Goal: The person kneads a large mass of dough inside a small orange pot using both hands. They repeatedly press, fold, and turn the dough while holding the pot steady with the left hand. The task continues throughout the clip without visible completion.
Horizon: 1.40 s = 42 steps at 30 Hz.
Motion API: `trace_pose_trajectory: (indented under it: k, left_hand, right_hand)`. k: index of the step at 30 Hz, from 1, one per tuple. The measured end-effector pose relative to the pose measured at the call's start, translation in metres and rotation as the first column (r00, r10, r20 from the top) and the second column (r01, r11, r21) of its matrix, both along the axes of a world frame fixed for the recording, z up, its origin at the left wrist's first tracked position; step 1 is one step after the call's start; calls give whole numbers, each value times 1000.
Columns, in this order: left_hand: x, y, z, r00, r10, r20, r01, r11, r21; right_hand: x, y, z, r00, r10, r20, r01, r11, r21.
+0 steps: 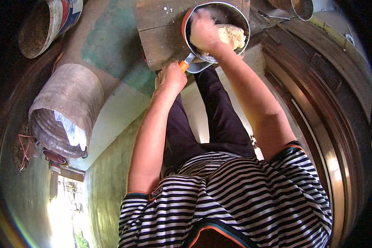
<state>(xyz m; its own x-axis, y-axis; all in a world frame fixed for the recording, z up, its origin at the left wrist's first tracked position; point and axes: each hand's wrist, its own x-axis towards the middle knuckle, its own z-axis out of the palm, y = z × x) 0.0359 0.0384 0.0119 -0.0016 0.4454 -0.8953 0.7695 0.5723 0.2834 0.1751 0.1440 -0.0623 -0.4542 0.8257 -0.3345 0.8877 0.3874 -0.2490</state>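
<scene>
A round pan (248, 25) with an orange outside and a dark inside sits on a wooden tabletop (163, 43) at the top of the head view. My left hand (172, 77) is closed round its orange handle (184, 65). Inside the pan lies a pale, lumpy mass that looks like dough (234, 36), toward the right side. My right hand (204, 33) reaches down into the pan on the left of this mass, against it or close by. Its fingers are smeared by motion, so their grip does not show.
Left of the table, a grey ribbed drum (70, 93) lies with white plastic (72, 130) in its mouth. A dirty bucket (49, 27) is at the upper left, and a metal pot (297, 8) at the upper right. A grey rounded edge (199, 67) shows beneath the pan.
</scene>
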Motion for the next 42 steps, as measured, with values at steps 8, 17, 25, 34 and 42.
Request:
trace_pose_trajectory:
  k: [8, 17, 25, 34, 42]
  left_hand:
    - [-12, -1, -20, 999, -39, 4, 39, 998, -46]
    - [0, -9, -25, 998, 23, 67, -28, 997, 71]
    - [-5, -18, -30, 999, 47, 19, -49, 994, 99]
    - [7, -4, -8, 999, 40, -2, -40, 999, -29]
    - [5, -15, -25, 998, 55, 20, -55, 998, 11]
  right_hand:
    - [12, 26, 1, 974, -201, -101, 199, 980, -32]
    - [34, -4, -42, 991, 31, -132, -36, 999, -39]
    - [26, 4, 76, 851, 512, -119, -515, 857, 5]
    - [43, 39, 27, 948, 196, 249, -179, 980, -88]
    - [20, 46, 56, 807, 589, 41, -577, 773, 264]
